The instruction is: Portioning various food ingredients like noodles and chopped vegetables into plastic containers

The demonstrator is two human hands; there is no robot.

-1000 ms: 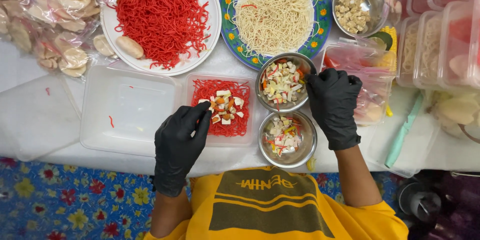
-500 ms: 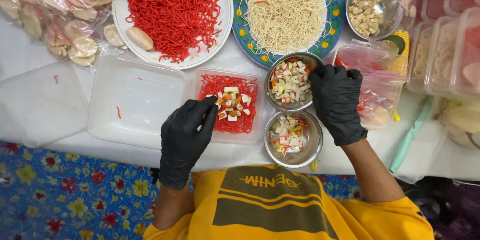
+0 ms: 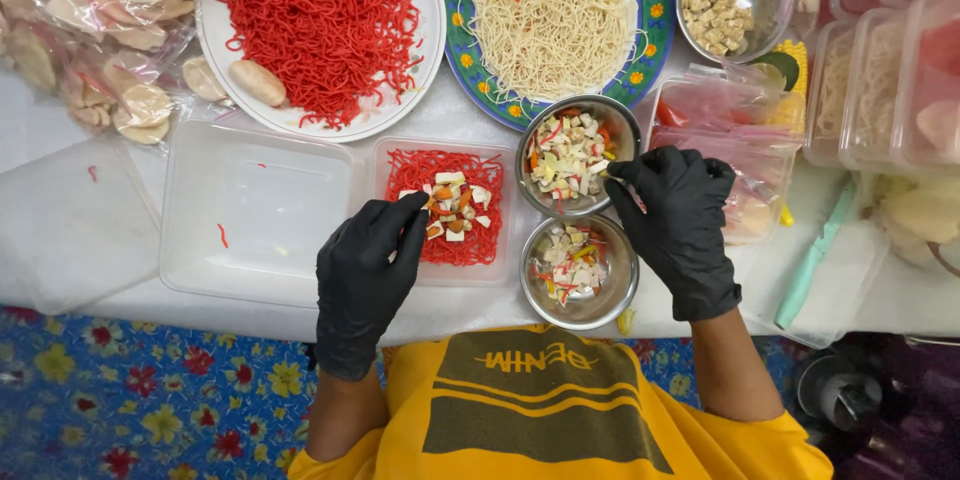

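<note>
Small clear container of red noodles topped with chopped bits sits centre, between hands, nearer left hand. Left hand: fingers loosely open, tips touching container's left rim. Right hand: fingertips pinched at rim of upper steel bowl of chopped mix; pinch contents unclear.

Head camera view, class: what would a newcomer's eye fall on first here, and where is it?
First, the big white plate of bright red noodles at top left, beside a patterned plate of pale noodles. Then two black-gloved hands at the centre: the left hand rests on a small clear tub of red noodles with chopped toppings, while the right hand pinches at the rim of a steel bowl.
</note>
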